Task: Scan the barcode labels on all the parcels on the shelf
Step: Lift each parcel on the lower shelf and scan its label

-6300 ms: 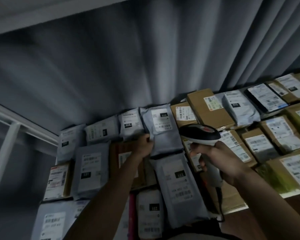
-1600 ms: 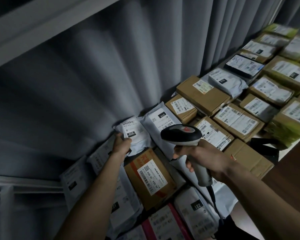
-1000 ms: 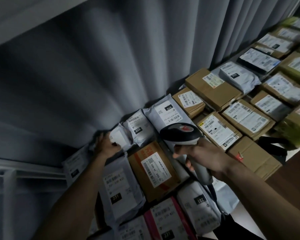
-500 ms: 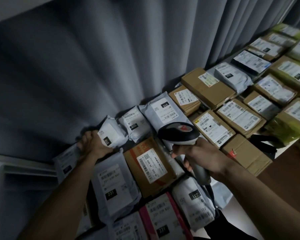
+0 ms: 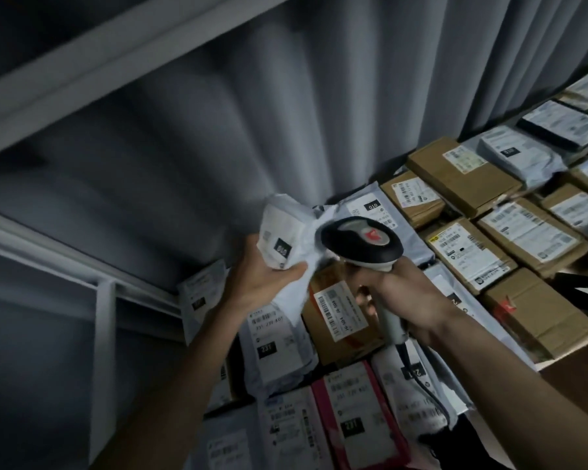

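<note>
My left hand (image 5: 262, 273) holds a small white poly-bag parcel (image 5: 282, 235) lifted off the shelf, its label with a black "010" tag facing me. My right hand (image 5: 401, 290) grips the handle of a black-and-white barcode scanner (image 5: 362, 240), whose head sits just right of the lifted parcel, almost touching it. Below them lie a brown box with a white barcode label (image 5: 340, 313), a grey bag marked "231" (image 5: 275, 344) and a pink-edged parcel (image 5: 357, 408). A grey "010" bag (image 5: 370, 208) lies behind the scanner.
Several brown cartons (image 5: 462, 171) and grey bags with labels fill the shelf to the right. A grey curtain (image 5: 286, 113) hangs behind. White shelf rails (image 5: 102, 334) run at left and an upper shelf beam (image 5: 116, 62) crosses overhead. The scanner cable (image 5: 421, 385) trails down.
My left hand has picked the small white parcel up from the back row and brought it right, up to the scanner head. The right hand with the scanner stayed roughly in place.
</note>
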